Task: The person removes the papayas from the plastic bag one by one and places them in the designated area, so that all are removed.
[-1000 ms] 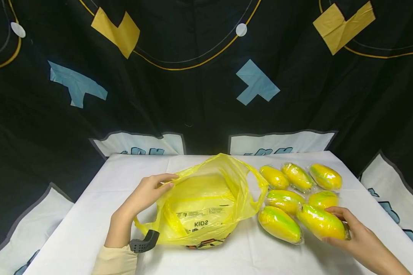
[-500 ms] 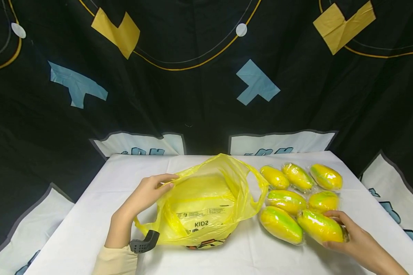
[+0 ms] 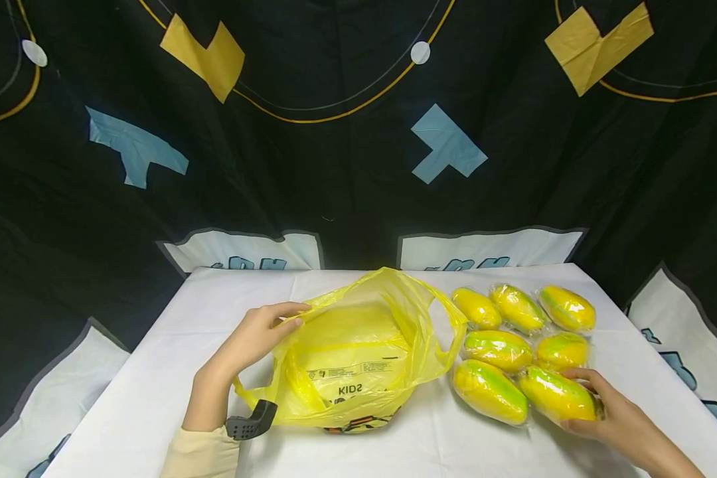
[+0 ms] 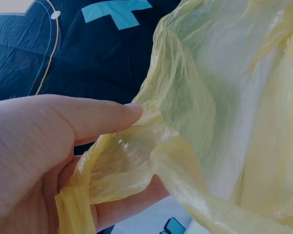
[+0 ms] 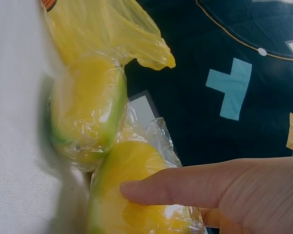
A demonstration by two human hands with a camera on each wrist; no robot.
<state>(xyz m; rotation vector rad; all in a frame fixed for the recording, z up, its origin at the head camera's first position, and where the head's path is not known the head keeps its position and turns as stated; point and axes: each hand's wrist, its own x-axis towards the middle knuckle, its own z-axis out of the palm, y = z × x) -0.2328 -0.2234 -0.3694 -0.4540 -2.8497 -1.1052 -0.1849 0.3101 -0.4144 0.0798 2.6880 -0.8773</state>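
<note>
A yellow plastic bag [image 3: 352,325] with handles lies on the table, its mouth facing the person. My left hand [image 3: 253,338] pinches the left side of the bag's mouth; in the left wrist view the thumb lies over the yellow film [image 4: 127,151] and the other fingers are behind it. My right hand [image 3: 615,415] grips the near end of a yellow-green mango [image 3: 556,394] in clear wrap, thumb on its near side. Close by its left lies another wrapped mango [image 3: 490,392]. The right wrist view shows the thumb on the held mango [image 5: 132,161], fingers mostly hidden behind.
Several more wrapped mangoes lie in rows behind, among them a middle one [image 3: 497,350] and a far right one [image 3: 567,309]. A white cloth covers the table [image 3: 227,285]. Behind it hangs a black patterned curtain [image 3: 334,186]. A black strap device [image 3: 251,421] sits on the left wrist.
My right hand has lowered the mango slightly, bringing it down beside its left neighbour. The left hand and the bag have stayed where they were.
</note>
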